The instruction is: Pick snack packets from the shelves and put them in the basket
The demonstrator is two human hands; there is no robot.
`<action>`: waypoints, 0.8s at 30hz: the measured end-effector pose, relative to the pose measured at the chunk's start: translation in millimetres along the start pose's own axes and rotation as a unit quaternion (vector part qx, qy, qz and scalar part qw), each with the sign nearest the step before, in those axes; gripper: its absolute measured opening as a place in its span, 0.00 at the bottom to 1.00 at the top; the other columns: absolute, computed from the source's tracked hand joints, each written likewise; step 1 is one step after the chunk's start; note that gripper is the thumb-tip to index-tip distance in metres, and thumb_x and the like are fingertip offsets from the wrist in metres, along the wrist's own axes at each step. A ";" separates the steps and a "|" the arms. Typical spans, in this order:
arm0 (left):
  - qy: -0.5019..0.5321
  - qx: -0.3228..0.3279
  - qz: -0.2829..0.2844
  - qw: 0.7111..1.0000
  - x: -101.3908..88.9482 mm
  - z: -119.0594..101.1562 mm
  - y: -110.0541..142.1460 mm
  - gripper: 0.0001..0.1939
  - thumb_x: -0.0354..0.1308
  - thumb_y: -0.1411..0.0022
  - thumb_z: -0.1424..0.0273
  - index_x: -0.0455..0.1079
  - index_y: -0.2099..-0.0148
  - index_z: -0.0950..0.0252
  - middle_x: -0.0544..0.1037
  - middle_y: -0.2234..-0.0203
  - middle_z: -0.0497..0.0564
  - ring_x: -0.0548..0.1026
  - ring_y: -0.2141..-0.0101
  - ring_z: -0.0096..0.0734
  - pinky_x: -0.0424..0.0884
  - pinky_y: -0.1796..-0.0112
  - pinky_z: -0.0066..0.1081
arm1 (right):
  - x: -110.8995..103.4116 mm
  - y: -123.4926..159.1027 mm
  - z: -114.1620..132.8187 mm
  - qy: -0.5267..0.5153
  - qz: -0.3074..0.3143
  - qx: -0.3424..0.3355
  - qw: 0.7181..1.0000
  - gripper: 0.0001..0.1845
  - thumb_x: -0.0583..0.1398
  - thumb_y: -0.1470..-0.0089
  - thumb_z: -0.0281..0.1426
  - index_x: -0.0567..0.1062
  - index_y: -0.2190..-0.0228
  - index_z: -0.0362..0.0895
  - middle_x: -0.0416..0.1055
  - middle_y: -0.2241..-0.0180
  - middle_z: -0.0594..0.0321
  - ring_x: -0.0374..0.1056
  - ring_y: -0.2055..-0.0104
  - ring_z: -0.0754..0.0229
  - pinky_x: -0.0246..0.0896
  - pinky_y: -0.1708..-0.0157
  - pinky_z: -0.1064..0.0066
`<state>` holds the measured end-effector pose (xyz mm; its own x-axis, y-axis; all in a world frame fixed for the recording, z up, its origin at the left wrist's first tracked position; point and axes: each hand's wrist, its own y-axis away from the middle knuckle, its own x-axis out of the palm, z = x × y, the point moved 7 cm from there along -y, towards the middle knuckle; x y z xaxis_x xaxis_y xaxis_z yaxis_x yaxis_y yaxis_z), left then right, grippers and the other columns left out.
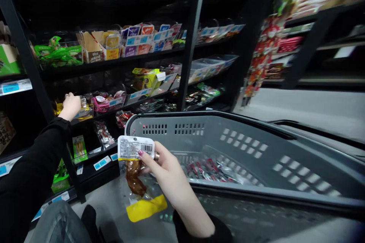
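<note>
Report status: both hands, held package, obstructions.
Right hand gripping snack package. Left hand at yellow packets, grip unclear. Grey basket close by; nothing visibly blocking.

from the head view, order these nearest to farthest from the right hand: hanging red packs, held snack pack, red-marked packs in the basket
1. Snack pack: gripped in the right hand.
2. Red-marked packs: inside the gray basket, right of the hand.
3. Hanging red packs: upper right, beyond the basket.
</note>
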<state>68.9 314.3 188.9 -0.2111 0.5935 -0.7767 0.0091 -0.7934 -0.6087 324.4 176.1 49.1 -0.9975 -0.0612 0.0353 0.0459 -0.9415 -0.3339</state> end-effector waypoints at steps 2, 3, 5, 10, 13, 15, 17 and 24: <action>0.000 -0.010 -0.038 0.999 -7.5 0.8 3.9 0.15 0.47 0.46 0.79 0.73 0.62 0.79 0.66 0.56 0.77 0.64 0.53 0.65 0.66 0.63 0.46 | -0.7 0.3 1.2 0.000 -0.002 0.001 1.000 0.12 0.58 0.52 0.40 0.67 0.69 0.44 0.70 0.72 0.62 0.67 0.71 0.57 0.67 0.77 0.68; 0.003 -0.012 -0.055 0.998 -12.4 0.7 5.3 0.15 0.45 0.45 0.79 0.72 0.62 0.78 0.65 0.55 0.76 0.64 0.52 0.64 0.66 0.63 0.46 | -1.1 0.3 1.8 -0.001 -0.004 0.001 1.000 0.12 0.57 0.52 0.39 0.67 0.69 0.44 0.70 0.72 0.62 0.67 0.71 0.58 0.67 0.78 0.69; 0.013 -0.009 -0.090 0.996 -24.4 -0.8 8.0 0.17 0.42 0.43 0.79 0.70 0.58 0.75 0.64 0.53 0.72 0.66 0.54 0.57 0.66 0.63 0.43 | -1.3 0.3 2.5 -0.005 -0.008 0.001 1.000 0.12 0.57 0.52 0.39 0.67 0.69 0.44 0.69 0.72 0.62 0.67 0.71 0.58 0.67 0.78 0.69; 0.234 -0.040 -0.283 0.929 -62.4 0.8 55.9 0.13 0.40 0.37 0.72 0.64 0.57 0.69 0.72 0.69 0.56 0.72 0.69 0.40 0.67 0.65 0.37 | -0.1 -0.9 -0.7 -0.008 -0.003 0.007 1.000 0.11 0.57 0.51 0.39 0.66 0.68 0.45 0.69 0.72 0.62 0.68 0.71 0.57 0.68 0.77 0.67; 0.441 -0.073 -0.311 0.838 -52.5 0.5 113.3 0.09 0.46 0.39 0.65 0.62 0.61 0.64 0.71 0.71 0.51 0.72 0.70 0.36 0.68 0.67 0.35 | -1.8 -1.6 -3.9 0.015 -0.008 0.006 1.000 0.11 0.56 0.50 0.39 0.66 0.68 0.45 0.69 0.72 0.62 0.68 0.70 0.56 0.68 0.76 0.66; 0.618 -0.106 -0.204 0.752 -22.2 -8.3 144.7 0.08 0.49 0.41 0.64 0.61 0.61 0.61 0.72 0.72 0.49 0.73 0.73 0.33 0.69 0.71 0.32 | -2.8 -1.7 -5.6 0.024 -0.012 0.003 1.000 0.10 0.56 0.50 0.39 0.66 0.68 0.45 0.69 0.73 0.63 0.68 0.70 0.56 0.68 0.76 0.67; 0.739 -0.162 -0.019 0.654 18.3 -28.3 172.1 0.08 0.51 0.43 0.64 0.60 0.61 0.60 0.71 0.79 0.45 0.72 0.80 0.30 0.67 0.80 0.28 | -2.9 -1.8 -7.2 0.024 -0.011 0.002 1.000 0.10 0.56 0.49 0.39 0.67 0.68 0.45 0.69 0.73 0.63 0.68 0.71 0.57 0.67 0.75 0.67; 0.792 -0.261 0.267 0.483 129.6 -68.5 235.1 0.20 0.64 0.53 0.67 0.58 0.61 0.60 0.69 0.84 0.40 0.70 0.85 0.23 0.61 0.85 0.18 | -4.5 -2.0 -9.4 0.051 -0.021 0.011 0.998 0.08 0.56 0.48 0.37 0.66 0.69 0.45 0.68 0.74 0.65 0.67 0.72 0.60 0.67 0.75 0.69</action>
<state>110.7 214.0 -66.0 0.9664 0.0107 0.2570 -0.0184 -0.9937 0.1106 328.3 181.4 40.8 -0.9988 0.0115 -0.0472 0.0040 -0.9493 -0.3142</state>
